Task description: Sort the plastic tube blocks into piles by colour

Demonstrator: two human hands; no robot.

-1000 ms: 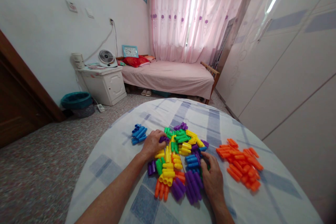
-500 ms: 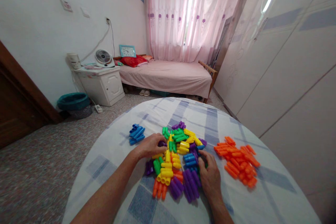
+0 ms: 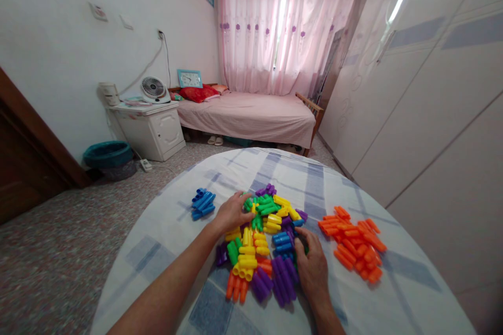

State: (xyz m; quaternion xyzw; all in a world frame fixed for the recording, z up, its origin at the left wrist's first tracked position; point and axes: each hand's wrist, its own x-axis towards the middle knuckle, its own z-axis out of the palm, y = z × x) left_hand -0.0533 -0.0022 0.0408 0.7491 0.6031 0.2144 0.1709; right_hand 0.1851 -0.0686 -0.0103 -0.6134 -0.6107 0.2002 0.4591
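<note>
Left hand (image 3: 232, 214) arched beside green tubes (image 3: 257, 223); right hand (image 3: 313, 263) curled, presumably containing the mixed pile (image 3: 247, 261); grip closure and contents were indiscernible.

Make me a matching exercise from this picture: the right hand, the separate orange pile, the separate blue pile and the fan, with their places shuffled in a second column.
1. right hand
2. orange pile
3. blue pile
4. fan

A. on the tablecloth, apart, left of the mixed pile
B. on the white cabinet
C. at the mixed pile's right edge
D. on the tablecloth, apart, right of the mixed pile

Pairs: 1-C, 2-D, 3-A, 4-B
</note>
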